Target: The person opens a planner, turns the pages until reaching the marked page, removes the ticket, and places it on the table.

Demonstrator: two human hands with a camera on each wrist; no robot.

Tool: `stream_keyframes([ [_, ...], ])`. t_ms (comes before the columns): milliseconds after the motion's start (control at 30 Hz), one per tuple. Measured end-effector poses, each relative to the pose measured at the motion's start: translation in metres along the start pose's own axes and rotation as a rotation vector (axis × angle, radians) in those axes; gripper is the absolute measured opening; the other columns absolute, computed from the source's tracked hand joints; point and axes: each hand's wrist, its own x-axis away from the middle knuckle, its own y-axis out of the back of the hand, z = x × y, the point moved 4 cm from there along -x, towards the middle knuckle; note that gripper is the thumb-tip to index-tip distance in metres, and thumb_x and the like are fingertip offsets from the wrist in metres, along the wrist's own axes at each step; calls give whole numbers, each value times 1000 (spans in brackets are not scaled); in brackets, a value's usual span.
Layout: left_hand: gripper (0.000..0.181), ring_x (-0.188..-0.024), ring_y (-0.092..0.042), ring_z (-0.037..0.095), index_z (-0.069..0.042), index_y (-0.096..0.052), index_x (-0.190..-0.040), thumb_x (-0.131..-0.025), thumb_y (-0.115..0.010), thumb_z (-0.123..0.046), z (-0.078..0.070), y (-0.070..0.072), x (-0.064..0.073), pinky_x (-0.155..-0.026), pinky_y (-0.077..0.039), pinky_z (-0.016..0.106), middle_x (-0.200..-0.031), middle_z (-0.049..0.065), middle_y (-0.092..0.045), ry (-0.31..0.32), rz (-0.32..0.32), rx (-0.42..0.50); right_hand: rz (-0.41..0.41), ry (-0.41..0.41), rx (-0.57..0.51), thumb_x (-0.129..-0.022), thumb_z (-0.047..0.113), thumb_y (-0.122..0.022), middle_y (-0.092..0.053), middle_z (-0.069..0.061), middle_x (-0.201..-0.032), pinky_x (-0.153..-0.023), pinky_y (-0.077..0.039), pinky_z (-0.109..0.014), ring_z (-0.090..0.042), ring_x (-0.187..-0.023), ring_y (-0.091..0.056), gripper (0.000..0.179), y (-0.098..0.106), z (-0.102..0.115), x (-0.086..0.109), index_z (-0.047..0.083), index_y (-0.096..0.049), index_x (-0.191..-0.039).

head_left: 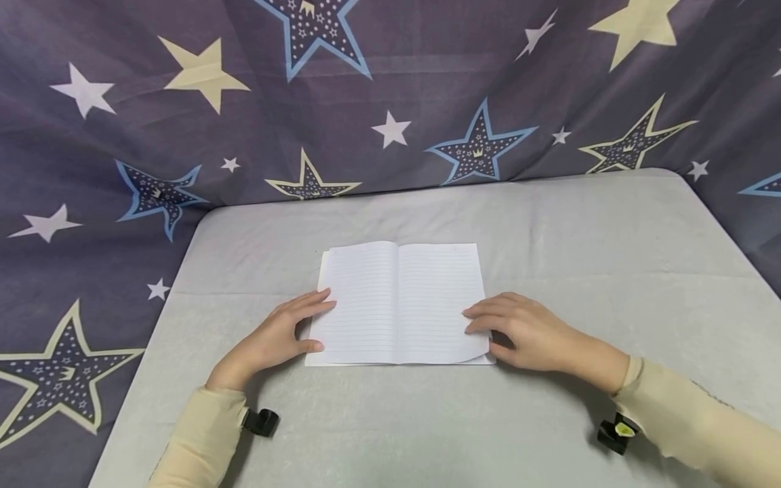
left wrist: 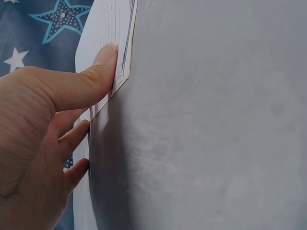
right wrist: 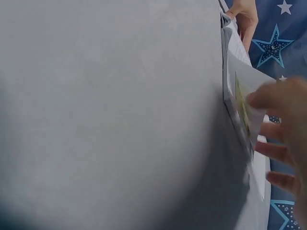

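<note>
An open notebook (head_left: 427, 298) with ruled white pages lies flat in the head view, its fold running away from me. My left hand (head_left: 281, 332) rests on the left page's outer edge, fingers spread. In the left wrist view its thumb (left wrist: 103, 62) touches the ruled page by the corner. At the right page's outer edge is my right hand (head_left: 527, 329), fingertips over the paper and thumb by the near corner, where a sheet curls up. Blurred in the right wrist view, that thumb (right wrist: 264, 96) touches the raised sheet (right wrist: 247, 79); a yellow-green patch shows there.
A light grey cloth covers the table (head_left: 390, 420). Behind and at the sides hangs a dark curtain (head_left: 427, 81) patterned with stars. Black wrist mounts (head_left: 261, 422) sit at both beige sleeves.
</note>
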Motion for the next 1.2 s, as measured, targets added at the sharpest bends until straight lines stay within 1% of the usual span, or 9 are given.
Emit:
stream_keyframes([
  [100, 74, -141, -34, 39, -7, -54, -142, -75, -85, -11, 0, 0, 0, -112, -27, 59, -154, 13, -40, 5, 1, -9, -46, -68, 43, -76, 14, -80, -66, -10, -126, -100, -45, -51, -31, -116, -60, 42, 1, -4, -2, 8, -69, -116],
  [233, 73, -141, -33, 39, -6, -54, -142, -75, -85, -11, 0, 0, -1, -112, -27, 59, -154, 14, -40, 2, 1, -12, -121, -247, 50, -75, 18, -82, -56, -14, -139, -99, -45, -55, -37, -122, -56, 64, 4, -11, -8, 2, -58, -132],
  [433, 74, -141, -33, 39, -6, -54, -142, -75, -85, -11, 0, -1, -1, -112, -28, 59, -154, 14, -40, 1, -3, -10, -176, -466, -94, -81, 36, -81, -40, -15, -153, -91, -49, -58, -40, -124, -54, 85, 1, -8, -25, 4, -40, -148],
  [533, 74, -141, -33, 39, -6, -54, -142, -75, -85, -11, 0, -1, 0, -112, -28, 59, -154, 14, -40, 5, -3, -11, -152, -514, -180, -85, 42, -77, -45, -15, -149, -86, -51, -58, -40, -109, -62, 90, -7, 1, -37, 8, -30, -154],
  [700, 73, -141, -33, 39, -6, -54, -142, -76, -85, -12, -1, -1, 0, -112, -27, 60, -154, 13, -40, 9, -5, -13, -104, -465, -253, -90, 44, -71, -49, -13, -147, -92, -50, -57, -36, -114, -61, 83, -18, 24, -58, 12, -30, -155],
  [733, 73, -141, -33, 39, -6, -54, -142, -76, -85, -12, -1, 0, 1, -112, -27, 60, -154, 13, -40, 9, -7, -14, -95, -443, -257, -90, 44, -71, -47, -11, -149, -95, -49, -56, -34, -120, -58, 81, -20, 29, -63, 13, -33, -155],
  [933, 71, -140, -35, 39, -6, -55, -141, -77, -85, -13, -2, 0, 2, -111, -29, 59, -153, 13, -42, -1, -20, -24, -56, -299, -253, -91, 41, -70, -50, -4, -147, -96, -50, -45, -22, -123, -58, 69, -33, 54, -84, 13, -44, -149],
  [1067, 70, -139, -37, 39, -2, -57, -138, -75, -86, -9, -1, 1, 3, -112, -30, 58, -151, 15, -44, -3, -36, -32, 32, -251, -227, -92, 43, -69, -51, -4, -147, -105, -44, -39, -20, -132, -50, 65, -46, 64, -92, 13, -48, -145],
  [1200, 68, -137, -39, 42, 2, -58, -135, -73, -86, -3, 0, 3, 6, -111, -31, 58, -147, 20, -46, 4, -61, -35, 118, -238, -205, -91, 44, -69, -57, -5, -141, -106, -43, -38, -20, -131, -51, 60, -55, 68, -94, 12, -54, -140],
])
